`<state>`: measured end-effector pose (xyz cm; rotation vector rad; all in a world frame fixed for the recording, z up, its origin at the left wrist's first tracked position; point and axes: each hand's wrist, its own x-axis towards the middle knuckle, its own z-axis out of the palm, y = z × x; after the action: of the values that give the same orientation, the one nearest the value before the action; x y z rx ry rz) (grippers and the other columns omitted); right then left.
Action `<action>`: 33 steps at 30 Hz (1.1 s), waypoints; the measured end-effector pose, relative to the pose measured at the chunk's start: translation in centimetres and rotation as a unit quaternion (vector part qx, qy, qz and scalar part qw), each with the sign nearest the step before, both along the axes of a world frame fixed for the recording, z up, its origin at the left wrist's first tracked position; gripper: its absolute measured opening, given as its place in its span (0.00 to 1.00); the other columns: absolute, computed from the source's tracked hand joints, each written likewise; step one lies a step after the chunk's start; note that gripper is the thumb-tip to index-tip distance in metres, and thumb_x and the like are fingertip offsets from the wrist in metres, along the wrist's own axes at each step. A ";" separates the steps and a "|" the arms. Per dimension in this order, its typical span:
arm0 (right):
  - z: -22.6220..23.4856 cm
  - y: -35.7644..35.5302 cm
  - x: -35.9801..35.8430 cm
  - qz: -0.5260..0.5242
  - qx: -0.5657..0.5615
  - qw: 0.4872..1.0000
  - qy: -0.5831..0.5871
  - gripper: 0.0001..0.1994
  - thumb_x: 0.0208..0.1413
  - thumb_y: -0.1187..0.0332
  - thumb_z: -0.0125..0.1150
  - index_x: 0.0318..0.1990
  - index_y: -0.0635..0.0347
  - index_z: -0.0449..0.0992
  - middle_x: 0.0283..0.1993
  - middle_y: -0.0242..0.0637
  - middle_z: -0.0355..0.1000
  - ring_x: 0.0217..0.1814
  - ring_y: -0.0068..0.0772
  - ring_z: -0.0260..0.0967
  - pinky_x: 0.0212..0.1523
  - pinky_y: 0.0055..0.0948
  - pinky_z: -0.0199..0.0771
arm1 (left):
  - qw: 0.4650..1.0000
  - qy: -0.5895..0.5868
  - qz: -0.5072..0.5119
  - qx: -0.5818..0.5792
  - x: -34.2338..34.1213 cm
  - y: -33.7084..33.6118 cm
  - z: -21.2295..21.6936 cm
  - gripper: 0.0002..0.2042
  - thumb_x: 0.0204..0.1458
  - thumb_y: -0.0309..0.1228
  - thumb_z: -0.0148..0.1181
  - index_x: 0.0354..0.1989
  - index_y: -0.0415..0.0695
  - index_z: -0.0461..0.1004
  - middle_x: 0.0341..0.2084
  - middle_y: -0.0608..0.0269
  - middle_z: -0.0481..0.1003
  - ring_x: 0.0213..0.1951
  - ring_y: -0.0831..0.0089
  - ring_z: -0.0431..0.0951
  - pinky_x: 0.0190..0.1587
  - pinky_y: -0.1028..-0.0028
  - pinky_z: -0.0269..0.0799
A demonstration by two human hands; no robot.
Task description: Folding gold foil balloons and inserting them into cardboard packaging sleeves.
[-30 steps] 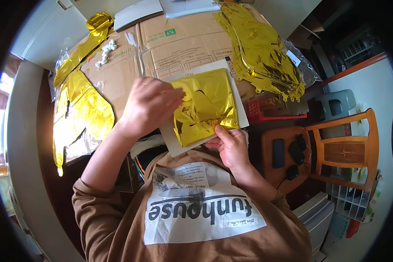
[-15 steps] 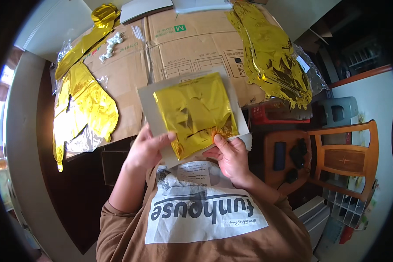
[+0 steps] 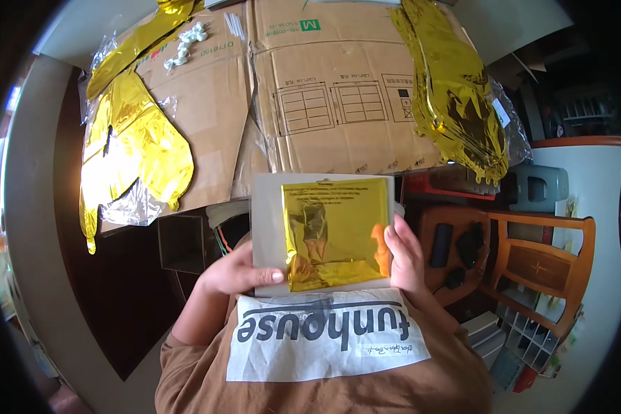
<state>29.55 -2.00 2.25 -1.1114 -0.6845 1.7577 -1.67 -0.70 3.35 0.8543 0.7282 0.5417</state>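
Observation:
I hold a grey card (image 3: 268, 214) in front of my chest with a folded gold foil sheet (image 3: 334, 231) lying flat on it. My left hand (image 3: 238, 272) grips the card's lower left edge, thumb on top. My right hand (image 3: 406, 255) grips the right edge, its thumb pressing on the foil. The foil is smooth and square and mirrors the room.
Flattened brown cardboard boxes (image 3: 324, 96) cover the table ahead. Gold foil balloons lie at the left (image 3: 134, 148) and at the right (image 3: 455, 90). White small pieces (image 3: 185, 43) sit at the far left. A wooden chair (image 3: 541, 259) and a stool with dark objects (image 3: 455, 248) stand to the right.
The card with the foil was lifted toward me and held level. My left hand moved from on top of the foil to the card's lower left edge. The foil now lies flatter.

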 end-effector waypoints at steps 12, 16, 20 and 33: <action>4.6 2.8 1.5 0.216 -0.122 0.969 0.010 0.25 0.68 0.73 0.52 0.70 0.66 0.58 0.66 0.40 0.68 0.65 0.27 0.67 0.66 0.31 0.65 | 0.985 -0.016 0.172 -0.011 -0.6 -1.3 2.2 0.63 0.45 0.12 0.70 0.78 0.54 0.23 0.74 0.47 0.50 0.72 0.61 0.58 0.69 0.62 0.59; 5.9 3.3 1.6 0.209 -0.121 0.969 0.045 0.32 0.63 0.78 0.57 0.72 0.66 0.52 0.66 0.42 0.67 0.66 0.29 0.67 0.67 0.32 0.65 | 0.983 -0.021 0.176 -0.039 -0.9 -0.7 3.8 0.61 0.49 0.10 0.66 0.78 0.54 0.21 0.73 0.43 0.51 0.72 0.59 0.58 0.68 0.60 0.61; 5.0 4.3 1.0 0.178 -0.097 0.979 0.032 0.36 0.62 0.79 0.59 0.74 0.65 0.47 0.63 0.43 0.70 0.61 0.31 0.72 0.62 0.32 0.72 | 0.976 -0.059 0.212 -0.007 -0.4 0.4 3.6 0.60 0.51 0.11 0.65 0.77 0.54 0.20 0.75 0.43 0.47 0.72 0.58 0.57 0.68 0.60 0.63; 0.0 7.4 0.4 0.040 0.056 0.994 -0.083 0.37 0.64 0.78 0.59 0.75 0.67 0.47 0.55 0.43 0.76 0.49 0.30 0.78 0.46 0.27 0.80 | 0.958 0.124 0.246 0.083 3.6 5.1 0.7 0.49 0.56 0.09 0.56 0.78 0.50 0.30 0.74 0.57 0.49 0.58 0.71 0.72 0.53 0.71 0.78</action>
<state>29.94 5.44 2.29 -1.1762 -0.9294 1.6825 1.90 4.39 4.09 0.9073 1.1507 0.9624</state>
